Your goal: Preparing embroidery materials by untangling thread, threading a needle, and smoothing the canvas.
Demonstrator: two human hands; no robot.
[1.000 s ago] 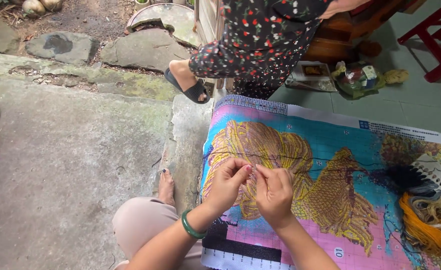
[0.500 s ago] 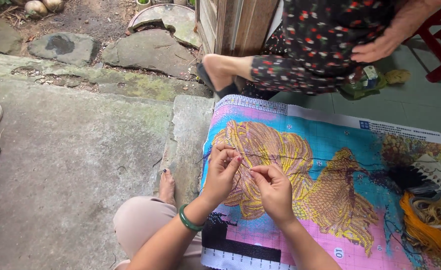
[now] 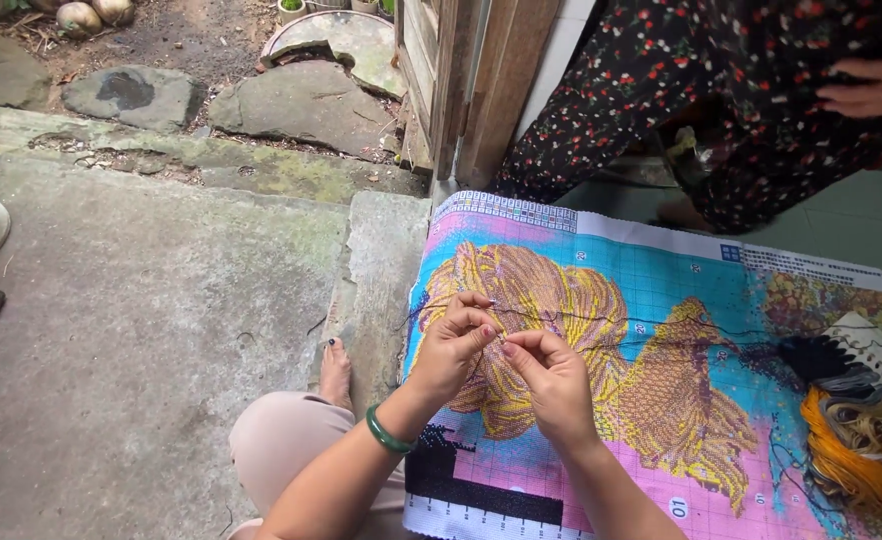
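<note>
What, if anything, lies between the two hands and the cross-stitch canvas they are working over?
Nothing visible does. The left hand and right hand sit directly over the canvas, pinching a dark thread between them. The thread skeins lie off to the side.

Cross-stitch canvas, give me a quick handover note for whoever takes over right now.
Left hand and right hand meet over the cross-stitch canvas, fingertips pinching a dark thread that trails right toward the thread skeins.
Done: the yellow fish looks largely stitched.
Left: blue and pink background areas appear unstitched.
Another person in a floral garment stands just beyond the canvas.
</note>
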